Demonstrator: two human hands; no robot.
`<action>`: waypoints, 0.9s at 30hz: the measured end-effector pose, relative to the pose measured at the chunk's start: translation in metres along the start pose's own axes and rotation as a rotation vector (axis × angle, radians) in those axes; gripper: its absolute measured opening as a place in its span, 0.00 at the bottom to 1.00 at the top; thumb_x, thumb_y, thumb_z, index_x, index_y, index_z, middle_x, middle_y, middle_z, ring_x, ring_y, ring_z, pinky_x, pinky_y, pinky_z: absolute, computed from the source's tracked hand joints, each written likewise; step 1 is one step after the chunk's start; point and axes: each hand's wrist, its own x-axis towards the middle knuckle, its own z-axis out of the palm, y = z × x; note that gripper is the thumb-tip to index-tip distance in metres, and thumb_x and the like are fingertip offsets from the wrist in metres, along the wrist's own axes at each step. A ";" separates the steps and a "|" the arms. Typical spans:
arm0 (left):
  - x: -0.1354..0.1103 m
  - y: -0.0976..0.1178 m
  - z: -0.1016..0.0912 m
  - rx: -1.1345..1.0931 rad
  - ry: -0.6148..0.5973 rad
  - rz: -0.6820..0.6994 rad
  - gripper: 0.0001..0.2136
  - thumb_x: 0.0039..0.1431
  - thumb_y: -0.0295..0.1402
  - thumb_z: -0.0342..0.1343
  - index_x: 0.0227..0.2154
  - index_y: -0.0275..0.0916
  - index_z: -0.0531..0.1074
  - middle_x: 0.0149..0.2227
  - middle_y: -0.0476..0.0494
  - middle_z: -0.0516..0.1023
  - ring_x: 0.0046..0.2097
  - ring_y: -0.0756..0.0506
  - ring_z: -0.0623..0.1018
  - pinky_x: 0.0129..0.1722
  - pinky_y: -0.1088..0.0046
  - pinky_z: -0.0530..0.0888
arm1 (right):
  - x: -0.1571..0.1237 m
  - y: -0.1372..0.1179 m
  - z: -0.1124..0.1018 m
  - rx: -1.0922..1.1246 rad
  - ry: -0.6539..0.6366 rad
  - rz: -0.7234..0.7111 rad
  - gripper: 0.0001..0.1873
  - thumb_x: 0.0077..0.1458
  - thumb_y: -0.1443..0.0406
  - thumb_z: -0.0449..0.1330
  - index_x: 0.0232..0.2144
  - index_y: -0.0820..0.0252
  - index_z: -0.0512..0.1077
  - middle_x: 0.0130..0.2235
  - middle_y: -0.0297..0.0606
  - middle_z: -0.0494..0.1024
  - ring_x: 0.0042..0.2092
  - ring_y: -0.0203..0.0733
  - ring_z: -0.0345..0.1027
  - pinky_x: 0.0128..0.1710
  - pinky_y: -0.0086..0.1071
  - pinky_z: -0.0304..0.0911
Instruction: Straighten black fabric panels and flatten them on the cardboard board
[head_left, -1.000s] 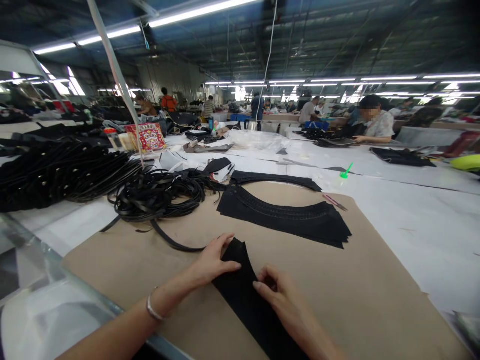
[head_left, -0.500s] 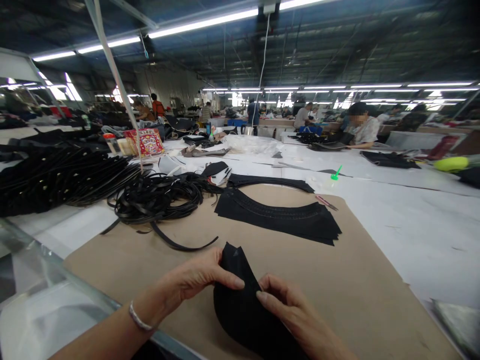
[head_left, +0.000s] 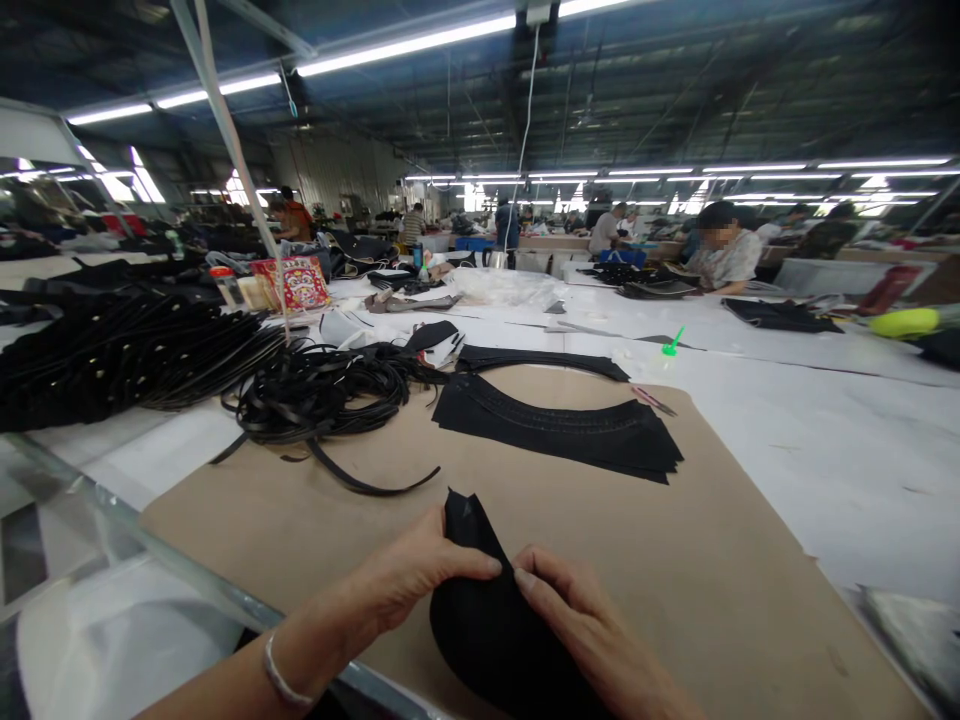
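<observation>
Black fabric piece (head_left: pixel 487 620), flat a second ago, now lifted and bowed, pinched between my left hand (head_left: pixel 409 580) and right hand (head_left: pixel 577 625).

A long white surface (head_left: pixel 825 440) is stretching across the room, with a brown cardboard sheet (head_left: pixel 712 560) lying on it. Stacked black curved pieces (head_left: pixel 570 435) are resting on the cardboard, while coiled black straps (head_left: pixel 315 390) are sprawling just beside them.
</observation>
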 end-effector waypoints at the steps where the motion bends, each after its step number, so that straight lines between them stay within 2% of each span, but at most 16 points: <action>1: 0.000 0.000 0.000 0.001 0.000 -0.001 0.27 0.37 0.29 0.67 0.46 0.35 0.74 0.44 0.40 0.80 0.51 0.36 0.74 0.54 0.60 0.67 | 0.000 -0.001 0.000 -0.018 0.013 -0.017 0.20 0.61 0.49 0.49 0.31 0.58 0.68 0.31 0.32 0.67 0.35 0.38 0.61 0.36 0.30 0.57; 5: 0.000 -0.002 0.002 0.055 0.030 0.009 0.22 0.38 0.30 0.66 0.42 0.34 0.75 0.41 0.41 0.80 0.47 0.37 0.76 0.50 0.62 0.70 | -0.003 -0.002 0.002 -0.203 0.148 -0.158 0.14 0.63 0.56 0.50 0.33 0.56 0.68 0.33 0.33 0.72 0.37 0.39 0.65 0.38 0.31 0.58; 8: 0.001 -0.004 0.003 0.112 0.028 0.034 0.19 0.41 0.30 0.64 0.40 0.33 0.77 0.38 0.42 0.81 0.45 0.38 0.76 0.47 0.64 0.71 | -0.004 -0.001 0.004 -0.508 0.319 -0.407 0.08 0.63 0.63 0.50 0.34 0.55 0.69 0.35 0.35 0.73 0.37 0.40 0.66 0.39 0.33 0.57; 10: 0.001 -0.007 0.004 0.120 0.036 0.042 0.17 0.42 0.30 0.63 0.39 0.33 0.77 0.39 0.42 0.80 0.44 0.39 0.76 0.45 0.66 0.72 | -0.004 0.000 0.007 -0.686 0.407 -0.566 0.09 0.62 0.68 0.50 0.34 0.55 0.69 0.34 0.36 0.73 0.37 0.41 0.65 0.38 0.34 0.55; 12: 0.001 -0.009 0.004 0.121 0.040 0.047 0.16 0.43 0.30 0.62 0.38 0.33 0.77 0.38 0.43 0.80 0.43 0.40 0.76 0.44 0.67 0.72 | -0.002 0.000 0.009 -0.792 0.455 -0.641 0.10 0.62 0.70 0.50 0.34 0.55 0.69 0.33 0.35 0.72 0.36 0.40 0.64 0.38 0.35 0.53; 17: 0.001 -0.011 0.003 0.202 0.012 0.058 0.11 0.45 0.30 0.60 0.34 0.33 0.77 0.35 0.45 0.79 0.40 0.41 0.76 0.40 0.70 0.72 | 0.001 0.003 0.016 -0.875 0.501 -0.640 0.10 0.61 0.72 0.51 0.32 0.57 0.69 0.30 0.34 0.70 0.35 0.41 0.62 0.40 0.36 0.49; 27: 0.005 -0.020 0.009 0.317 0.076 0.094 0.14 0.46 0.34 0.60 0.36 0.31 0.77 0.36 0.41 0.80 0.42 0.37 0.76 0.40 0.68 0.72 | -0.001 0.006 0.025 -1.044 0.597 -0.639 0.14 0.62 0.72 0.47 0.28 0.57 0.69 0.28 0.36 0.69 0.33 0.42 0.59 0.42 0.39 0.48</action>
